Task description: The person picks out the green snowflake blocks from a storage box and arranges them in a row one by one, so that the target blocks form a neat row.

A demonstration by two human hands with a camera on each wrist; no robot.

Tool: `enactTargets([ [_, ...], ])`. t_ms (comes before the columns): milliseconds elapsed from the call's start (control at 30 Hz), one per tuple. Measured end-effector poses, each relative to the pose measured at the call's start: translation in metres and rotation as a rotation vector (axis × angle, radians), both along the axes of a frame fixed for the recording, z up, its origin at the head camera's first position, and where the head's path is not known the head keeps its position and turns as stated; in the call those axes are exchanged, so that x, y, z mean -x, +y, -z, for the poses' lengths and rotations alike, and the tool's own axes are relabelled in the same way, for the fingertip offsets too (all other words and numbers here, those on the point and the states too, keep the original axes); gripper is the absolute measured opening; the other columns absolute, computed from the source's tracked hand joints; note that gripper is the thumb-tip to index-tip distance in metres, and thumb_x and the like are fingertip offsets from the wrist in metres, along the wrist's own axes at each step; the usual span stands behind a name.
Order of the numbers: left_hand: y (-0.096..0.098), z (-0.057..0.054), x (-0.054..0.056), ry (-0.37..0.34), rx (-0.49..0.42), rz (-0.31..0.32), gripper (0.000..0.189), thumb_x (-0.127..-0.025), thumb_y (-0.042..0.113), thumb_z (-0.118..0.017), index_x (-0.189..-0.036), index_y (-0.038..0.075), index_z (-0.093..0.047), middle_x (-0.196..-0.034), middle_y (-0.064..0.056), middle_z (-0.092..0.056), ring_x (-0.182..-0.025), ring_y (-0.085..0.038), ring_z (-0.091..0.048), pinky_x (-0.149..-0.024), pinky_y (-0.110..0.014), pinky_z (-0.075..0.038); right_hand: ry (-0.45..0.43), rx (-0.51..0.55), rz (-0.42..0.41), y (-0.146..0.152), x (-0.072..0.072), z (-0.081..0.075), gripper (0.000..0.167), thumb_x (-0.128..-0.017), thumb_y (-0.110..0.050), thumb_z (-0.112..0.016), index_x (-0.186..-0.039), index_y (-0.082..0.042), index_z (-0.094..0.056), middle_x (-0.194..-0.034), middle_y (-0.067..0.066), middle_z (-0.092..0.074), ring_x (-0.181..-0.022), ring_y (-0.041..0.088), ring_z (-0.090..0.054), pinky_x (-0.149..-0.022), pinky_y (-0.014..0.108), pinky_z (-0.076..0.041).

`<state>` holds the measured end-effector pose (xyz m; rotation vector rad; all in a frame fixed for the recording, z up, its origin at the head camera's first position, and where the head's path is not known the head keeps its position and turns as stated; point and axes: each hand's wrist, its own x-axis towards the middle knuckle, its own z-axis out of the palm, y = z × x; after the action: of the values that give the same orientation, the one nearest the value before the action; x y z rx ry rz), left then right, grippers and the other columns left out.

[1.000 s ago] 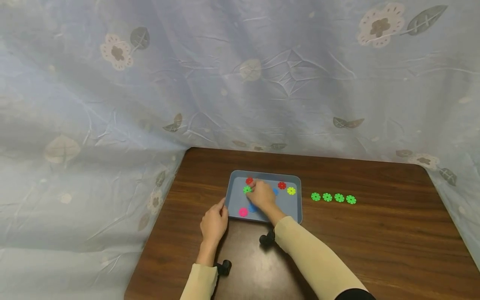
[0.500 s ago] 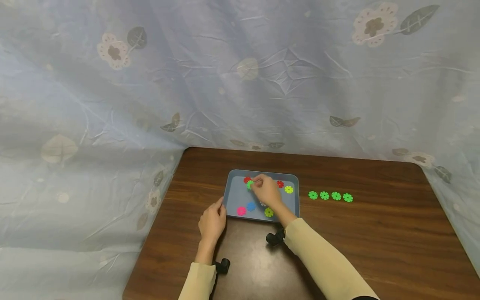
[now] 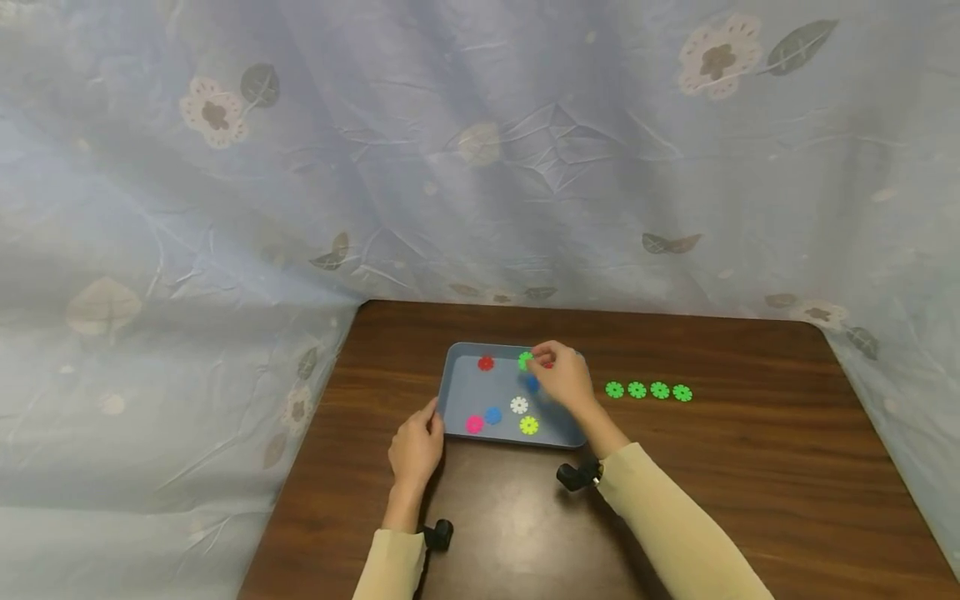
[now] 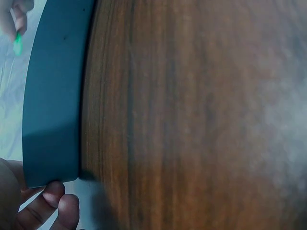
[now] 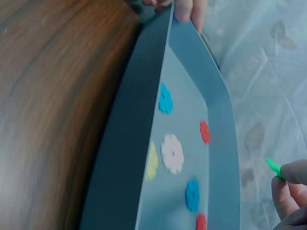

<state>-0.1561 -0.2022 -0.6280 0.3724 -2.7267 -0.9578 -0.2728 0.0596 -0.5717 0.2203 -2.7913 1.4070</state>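
My right hand (image 3: 564, 379) pinches a green snowflake-shaped plastic disc (image 3: 524, 360) between thumb and fingers, above the grey tray (image 3: 465, 390). In the right wrist view this green disc (image 5: 273, 165) sticks out past the fingertips (image 5: 293, 172). My left hand (image 3: 416, 447) grips the tray's near left corner, and in the left wrist view its fingers (image 4: 53, 192) lie against the tray wall (image 4: 53, 115). Inside the tray lie a red disc (image 3: 486, 363), a white disc (image 3: 519, 405), a pink disc (image 3: 475, 425), a yellow disc (image 3: 528, 425) and two blue discs (image 3: 492, 415). Another red disc is partly hidden behind my right hand.
Right of the tray, several green discs (image 3: 637, 390) lie in a straight row on the brown wooden table (image 3: 735, 475). A patterned pale curtain (image 3: 420, 167) hangs behind the table and along its left side.
My right hand has lifted the green disc from the tray's left part and moved right with it, uncovering the white and yellow discs. My left hand stays on the tray's corner.
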Motion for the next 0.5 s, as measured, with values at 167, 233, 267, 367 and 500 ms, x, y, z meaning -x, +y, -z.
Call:
enactTargets([
  [167, -0.005, 0.001, 0.001, -0.009, 0.005, 0.001, 0.038, -0.103, 0.024, -0.058, -0.138, 0.017, -0.07, -0.115, -0.012, -0.075, -0.05, -0.017, -0.041, -0.043, -0.034, -0.035, -0.011, 0.017, 0.05, 0.024, 0.0, -0.002, 0.026, -0.097, -0.027, -0.071, -0.115, -0.009, -0.073, -0.101, 0.01, -0.075, -0.081, 0.027, -0.068, -0.063, 0.038, -0.049],
  [233, -0.007, 0.001, 0.002, -0.015, 0.004, 0.0, 0.038, -0.103, 0.024, -0.057, -0.139, 0.017, -0.069, -0.113, -0.012, -0.075, -0.049, -0.017, -0.04, -0.043, -0.033, -0.034, -0.006, 0.027, 0.066, 0.035, 0.0, -0.004, 0.026, -0.096, -0.027, -0.071, -0.114, -0.008, -0.073, -0.101, 0.011, -0.075, -0.079, 0.026, -0.067, -0.061, 0.038, -0.048],
  [267, -0.008, 0.002, 0.002, -0.016, 0.002, -0.001, 0.038, -0.103, 0.024, -0.057, -0.139, 0.017, -0.069, -0.112, -0.012, -0.075, -0.049, -0.017, -0.039, -0.043, -0.033, -0.034, -0.002, 0.03, 0.073, 0.041, 0.001, -0.005, 0.025, -0.096, -0.026, -0.071, -0.114, -0.008, -0.073, -0.101, 0.011, -0.075, -0.078, 0.027, -0.067, -0.06, 0.038, -0.047],
  [367, -0.01, 0.001, 0.002, -0.015, 0.001, -0.003, 0.038, -0.103, 0.023, -0.058, -0.139, 0.017, -0.069, -0.108, -0.012, -0.075, -0.049, -0.016, -0.038, -0.043, -0.033, -0.034, 0.007, 0.025, 0.092, 0.059, 0.003, -0.006, 0.025, -0.097, -0.027, -0.07, -0.114, -0.009, -0.073, -0.101, 0.011, -0.075, -0.083, 0.027, -0.068, -0.065, 0.039, -0.049],
  [500, -0.013, 0.0, 0.002, -0.014, 0.009, 0.002, 0.038, -0.103, 0.023, -0.057, -0.139, 0.016, -0.069, -0.107, -0.012, -0.075, -0.05, -0.017, -0.04, -0.044, -0.034, -0.035, 0.016, 0.014, 0.13, 0.085, 0.007, -0.007, 0.027, -0.098, -0.028, -0.069, -0.116, -0.008, -0.072, -0.102, 0.011, -0.075, -0.093, 0.031, -0.069, -0.073, 0.043, -0.051],
])
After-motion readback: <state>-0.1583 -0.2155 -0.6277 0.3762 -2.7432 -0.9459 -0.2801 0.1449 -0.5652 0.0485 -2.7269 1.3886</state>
